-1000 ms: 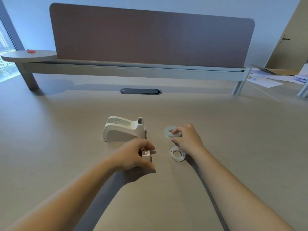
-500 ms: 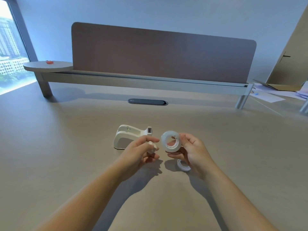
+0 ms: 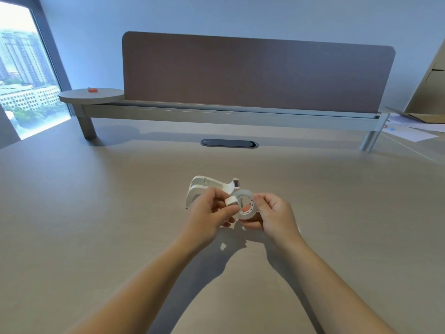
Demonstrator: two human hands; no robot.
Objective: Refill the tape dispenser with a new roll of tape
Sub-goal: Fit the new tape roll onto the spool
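Note:
A white tape dispenser (image 3: 204,188) stands on the desk, its roll bay empty and its cutter end pointing right. In front of it, raised off the desk, my right hand (image 3: 272,213) pinches a new clear tape roll (image 3: 245,206) upright by its rim. My left hand (image 3: 207,213) grips a small white spool core (image 3: 231,201), whose end touches the roll's left edge by the centre hole. A second ring that lay on the desk earlier is hidden behind my right hand.
A brown divider panel (image 3: 257,75) on a metal rail runs across the back of the beige desk (image 3: 96,213). A dark cable grommet (image 3: 229,143) lies behind the dispenser. Papers and cardboard (image 3: 414,121) sit at the far right; a round shelf (image 3: 91,95) sits at the far left.
My right hand lifted the tape roll off the desk. My left hand raised the spool core and brought it against the roll. The camera tilted upward.

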